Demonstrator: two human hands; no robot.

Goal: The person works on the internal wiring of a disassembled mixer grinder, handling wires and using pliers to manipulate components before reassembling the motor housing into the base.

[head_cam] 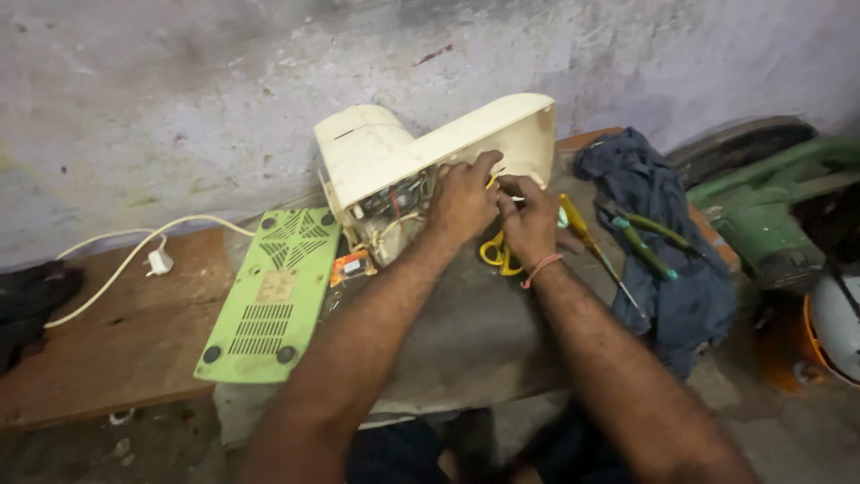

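- The cream appliance housing (430, 148) lies tipped on its side at the back of the grey slab (475, 332), against the wall (179, 90). Its open underside faces the person and exposes internal wiring (394, 211).
- The left hand (461, 202) rests against the housing's open edge, fingers curled at the opening. Whether it pinches anything cannot be told.
- The right hand (530, 224) sits directly right of the left hand, touching it, just in front of the housing. Its fingers are bent inward; what they grasp cannot be told. An orange band (541, 267) circles its wrist.
- Yellow-handled scissors (495, 253) lie on the slab below both hands, in front of the housing.
- A green vented base plate (269, 296) lies flat to the left of the housing, underside up.
- A small orange component (352, 265) lies between the base plate and the housing.
- Screwdrivers (591, 242) with yellow and green handles lie right of the housing, partly on a dark blue cloth (663, 233).
- A white power cord (134, 255) crosses the wooden board (116, 350) well left of the housing.
- A green machine (770, 215) stands far right of the housing.
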